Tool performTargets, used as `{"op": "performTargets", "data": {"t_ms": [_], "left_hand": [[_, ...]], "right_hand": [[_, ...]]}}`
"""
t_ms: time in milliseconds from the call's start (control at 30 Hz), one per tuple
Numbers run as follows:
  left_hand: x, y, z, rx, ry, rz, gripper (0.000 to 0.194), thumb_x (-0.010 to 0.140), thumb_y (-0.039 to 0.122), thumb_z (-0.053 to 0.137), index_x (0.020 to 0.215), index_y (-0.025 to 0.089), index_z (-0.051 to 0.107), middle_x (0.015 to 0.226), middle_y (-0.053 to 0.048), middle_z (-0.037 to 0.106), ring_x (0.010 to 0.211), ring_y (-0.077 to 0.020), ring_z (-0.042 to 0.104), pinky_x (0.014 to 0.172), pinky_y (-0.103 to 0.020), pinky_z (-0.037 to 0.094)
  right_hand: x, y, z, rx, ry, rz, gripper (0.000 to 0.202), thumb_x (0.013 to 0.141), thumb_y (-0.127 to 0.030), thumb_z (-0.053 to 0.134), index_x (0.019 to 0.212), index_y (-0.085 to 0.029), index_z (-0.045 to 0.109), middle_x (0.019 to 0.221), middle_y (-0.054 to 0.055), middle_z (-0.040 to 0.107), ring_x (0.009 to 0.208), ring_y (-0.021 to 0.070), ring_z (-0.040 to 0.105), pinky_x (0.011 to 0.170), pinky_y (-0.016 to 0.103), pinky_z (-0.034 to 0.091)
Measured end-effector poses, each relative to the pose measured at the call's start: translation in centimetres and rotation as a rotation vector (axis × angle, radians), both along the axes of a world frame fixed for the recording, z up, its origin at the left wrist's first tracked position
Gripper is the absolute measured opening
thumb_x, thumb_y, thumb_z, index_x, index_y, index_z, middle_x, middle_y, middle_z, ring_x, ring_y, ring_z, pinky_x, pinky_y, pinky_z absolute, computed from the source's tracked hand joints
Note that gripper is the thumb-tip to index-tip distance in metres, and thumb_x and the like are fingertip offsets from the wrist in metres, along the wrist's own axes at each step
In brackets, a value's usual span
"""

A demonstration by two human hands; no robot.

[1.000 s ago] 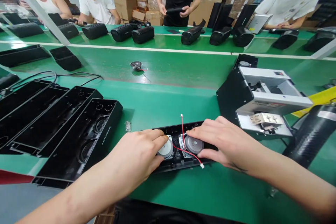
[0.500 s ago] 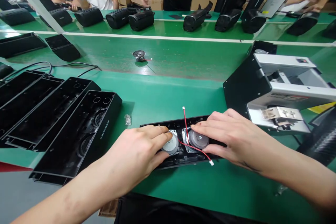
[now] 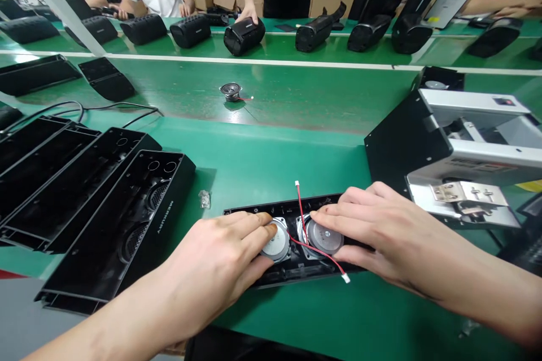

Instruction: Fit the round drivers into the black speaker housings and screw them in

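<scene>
A black speaker housing [image 3: 292,277] lies on the green bench in front of me, its inside facing up. Two round speaker drivers with grey metal backs sit in it side by side. My left hand [image 3: 231,254] is closed around the left speaker driver [image 3: 277,243], fingers on top and thumb at the near edge. The right speaker driver [image 3: 325,236] is between the fingers and thumb of my right hand [image 3: 376,231]. Two red wires [image 3: 315,249] with white plugs cross over the drivers. My hands hide both ends of the housing.
Several empty black housings [image 3: 114,231] lean in a row at left, a small clear bag [image 3: 204,199] beside them. A silver-and-black machine [image 3: 461,146] stands at right. Beyond, a loose speaker driver [image 3: 231,91] sits on the green belt; a co-worker's hand [image 3: 249,13] touches a black speaker [image 3: 244,38].
Both my hands stay on the drivers; the view has shifted slightly. Across the belt, the co-worker's hand has come down onto a black speaker, which has moved right. The loose driver has drifted right.
</scene>
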State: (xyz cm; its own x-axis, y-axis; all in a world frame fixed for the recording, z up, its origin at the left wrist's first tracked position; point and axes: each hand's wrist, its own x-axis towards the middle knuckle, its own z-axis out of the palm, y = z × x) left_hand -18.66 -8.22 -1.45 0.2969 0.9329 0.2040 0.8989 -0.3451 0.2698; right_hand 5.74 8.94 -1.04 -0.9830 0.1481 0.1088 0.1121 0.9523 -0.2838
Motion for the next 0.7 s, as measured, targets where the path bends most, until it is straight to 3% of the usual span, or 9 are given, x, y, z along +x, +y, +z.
{"op": "performTargets", "data": {"t_ms": [233,400,700], "left_hand": [[0.4,0.7,0.7,-0.132,0.071,-0.010,0.009,0.103,0.017,0.055,0.104,0.016,0.064,0.117,-0.012,0.075,0.092,-0.0297,0.077,0.073,-0.049,0.069],[0.4,0.6,0.7,-0.155,0.048,-0.013,0.003,0.102,0.020,0.061,0.104,0.018,0.062,0.119,-0.010,0.074,0.096,-0.0290,0.076,0.077,-0.048,0.069],[0.5,0.3,0.7,-0.049,0.065,-0.054,0.024,0.109,0.021,0.042,0.108,0.016,0.065,0.116,-0.010,0.074,0.094,-0.0274,0.075,0.076,-0.045,0.069]], "right_hand": [[-0.3,-0.2,-0.6,-0.036,0.002,-0.007,0.051,0.088,-0.024,0.089,0.129,-0.028,0.059,0.123,-0.008,0.071,0.095,0.0198,0.058,0.074,0.036,0.030],[-0.6,-0.3,-0.9,-0.027,0.009,-0.031,0.051,0.088,-0.027,0.090,0.128,-0.028,0.059,0.121,-0.008,0.071,0.095,0.0195,0.058,0.073,0.036,0.028],[-0.2,-1.1,-1.1,-0.010,0.056,-0.064,0.054,0.083,-0.021,0.091,0.127,-0.027,0.060,0.114,-0.006,0.072,0.090,0.0196,0.057,0.073,0.036,0.027]]}}
